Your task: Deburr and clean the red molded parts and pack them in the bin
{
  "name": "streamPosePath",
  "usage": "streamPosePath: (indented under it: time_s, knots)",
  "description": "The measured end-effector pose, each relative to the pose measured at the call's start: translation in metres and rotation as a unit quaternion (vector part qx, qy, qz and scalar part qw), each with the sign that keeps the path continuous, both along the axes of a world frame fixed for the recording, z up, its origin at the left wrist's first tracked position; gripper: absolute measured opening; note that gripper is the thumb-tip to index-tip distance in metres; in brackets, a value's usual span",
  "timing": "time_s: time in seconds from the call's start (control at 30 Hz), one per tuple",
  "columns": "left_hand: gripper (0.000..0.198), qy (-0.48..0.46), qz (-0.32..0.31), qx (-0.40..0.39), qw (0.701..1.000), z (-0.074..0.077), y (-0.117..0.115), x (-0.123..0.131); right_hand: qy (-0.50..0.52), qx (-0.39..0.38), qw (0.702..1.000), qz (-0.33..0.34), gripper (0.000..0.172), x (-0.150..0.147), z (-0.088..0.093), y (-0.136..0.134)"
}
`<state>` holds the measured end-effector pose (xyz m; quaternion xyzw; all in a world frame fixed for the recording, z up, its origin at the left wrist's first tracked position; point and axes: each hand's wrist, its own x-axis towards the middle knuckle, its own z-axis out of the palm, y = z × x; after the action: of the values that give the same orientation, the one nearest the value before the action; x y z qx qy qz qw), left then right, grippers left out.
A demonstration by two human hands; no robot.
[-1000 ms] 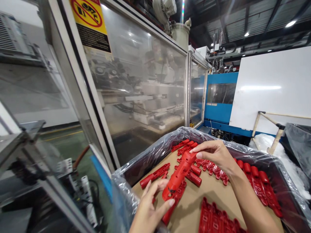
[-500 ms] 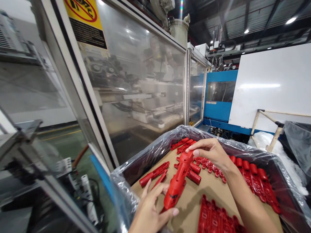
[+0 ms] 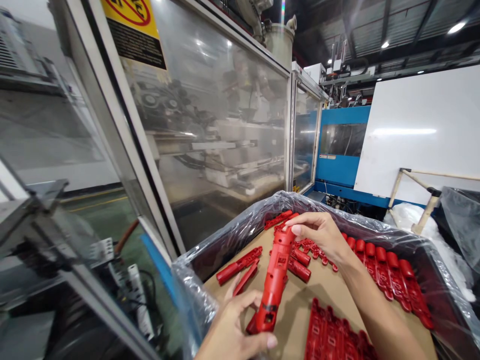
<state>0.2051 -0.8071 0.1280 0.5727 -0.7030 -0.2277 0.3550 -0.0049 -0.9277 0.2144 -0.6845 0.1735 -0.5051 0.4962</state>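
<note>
Factory hall, ceiling lights lit, machinery close on several sides. Held at centre, above a brown cardboard sheet [image 3: 322, 287]: one red tubular plastic part [image 3: 276, 277], slanted, upper end leaning right, openings along its upper face, a dark patch near the lower end. My right hand [image 3: 318, 235] pinches the upper end between thumb and fingertips. My left hand [image 3: 228, 327] curves about the lower end, fingers along its left side, thumb beneath; how firmly they press, I cannot tell.

Just left of the part, two slim red pieces [image 3: 238, 265] lie side by side on the cardboard. Right of it, two red cylinder ends [image 3: 300, 270] show, their other ends hidden. Nearer me, a block of ribbed red parts [image 3: 333, 335], set close together. Beyond my right forearm, a slanting row of red parts [image 3: 390, 280], round ends facing away.

All this sits inside a dark-walled box, clear plastic liner [image 3: 240, 225] folded over its rim. Past the box: a transparent guard panel [image 3: 225, 125] with a yellow-and-black warning sign [image 3: 131, 30]; farther right, a blue machine [image 3: 339, 170] and a white panel [image 3: 423, 125].
</note>
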Motion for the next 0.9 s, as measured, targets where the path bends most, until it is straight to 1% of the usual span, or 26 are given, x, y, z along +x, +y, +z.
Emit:
streamPosePath:
  time_s: [0.07, 0.17, 0.37, 0.5, 0.6, 0.67, 0.73, 0.77, 0.8, 0.87, 0.9]
  knots:
    - [0.039, 0.001, -0.003, -0.005, 1.0, 0.0, 0.0, 0.0, -0.004, 0.003, 1.0, 0.008, 0.02, 0.0, 0.0, 0.0]
    - [0.035, -0.006, 0.008, -0.013, 1.0, -0.001, 0.0, -0.001, -0.003, 0.017, 1.0, 0.015, 0.022, 0.0, 0.0, 0.0]
    - [0.032, -0.025, 0.016, -0.006, 1.0, -0.001, 0.0, -0.001, -0.007, 0.036, 0.999, 0.023, 0.024, 0.001, -0.001, 0.001]
    - [0.031, -0.039, 0.0, 0.017, 0.999, 0.004, 0.0, -0.003, -0.006, 0.05, 0.999, 0.009, 0.022, 0.001, -0.002, 0.0]
    - [0.032, -0.051, -0.01, 0.025, 0.998, 0.007, 0.001, -0.003, 0.009, 0.059, 0.998, 0.001, 0.023, 0.001, -0.003, -0.001]
    - [0.032, -0.055, -0.011, 0.03, 0.998, 0.004, 0.001, -0.001, 0.019, 0.065, 0.998, 0.002, 0.025, 0.001, -0.004, -0.002]
    - [0.034, -0.054, -0.011, 0.038, 0.998, -0.005, -0.001, 0.002, 0.038, 0.068, 0.997, -0.004, 0.028, -0.001, -0.005, -0.006]
    - [0.039, -0.049, -0.011, 0.038, 0.998, -0.011, -0.002, 0.004, 0.057, 0.068, 0.996, -0.013, 0.031, -0.003, -0.006, -0.009]
    - [0.049, -0.04, -0.007, 0.032, 0.999, -0.017, -0.003, 0.006, 0.086, 0.071, 0.994, -0.024, 0.034, -0.005, -0.008, -0.013]
    - [0.079, -0.016, 0.01, -0.001, 1.0, -0.031, -0.006, 0.009, 0.156, 0.086, 0.983, -0.043, 0.038, -0.01, -0.016, -0.026]
    - [0.092, -0.003, 0.016, -0.023, 1.0, -0.036, -0.007, 0.011, 0.191, 0.099, 0.975, -0.05, 0.039, -0.013, -0.022, -0.034]
